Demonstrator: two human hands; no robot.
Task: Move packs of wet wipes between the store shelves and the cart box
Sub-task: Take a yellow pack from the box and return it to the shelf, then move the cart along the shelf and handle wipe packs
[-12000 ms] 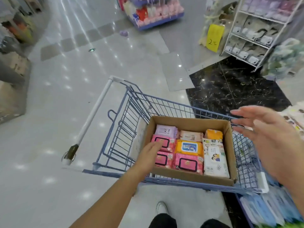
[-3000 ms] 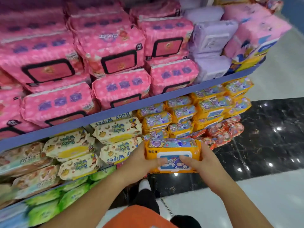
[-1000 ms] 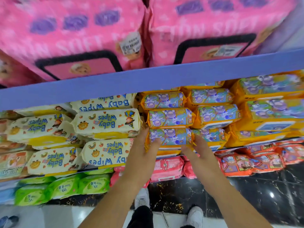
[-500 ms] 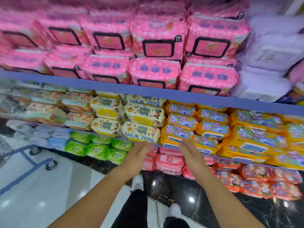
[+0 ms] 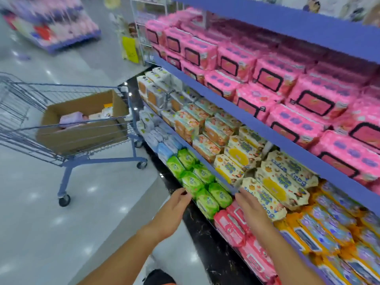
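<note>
Both hands are empty and loosely spread, held out low in front of the shelves. Left hand (image 5: pixel 171 213) hovers with fingers slightly curled over the dark floor strip, its fingertips just beside the near green packs (image 5: pixel 207 193) on the bottom shelf. Right hand (image 5: pixel 249 210) is flat and wide, palm down, above the red-pink packs (image 5: pixel 234 227) on the bottom shelf and just beside a cream "Baby Wipes" pack (image 5: pixel 265 197) on the tier above; whether it touches either I cannot tell.

Packs of wet wipes fill the blue shelves (image 5: pixel 242 117) on the right. Large pink packs (image 5: pixel 269 79) with black-framed lids crowd the upper tier. Below them, from far to near, sit white-and-orange packs, peach packs, cream packs and then yellow-orange packs (image 5: pixel 320 229) at the near right. On the bottom shelf pale blue packs (image 5: pixel 164 148) lie beyond the green ones.

Well apart on the left stands the blue wire cart (image 5: pixel 67 140) on the pale floor, carrying an open cardboard box (image 5: pixel 82 136). Inside the box a lilac pack (image 5: pixel 71 119) lies toward its left side, with white packs beside it and a bit of yellow behind; the rest of its contents are hidden by the near wall.

Far left, another display (image 5: pixel 55 27) is blurred.
</note>
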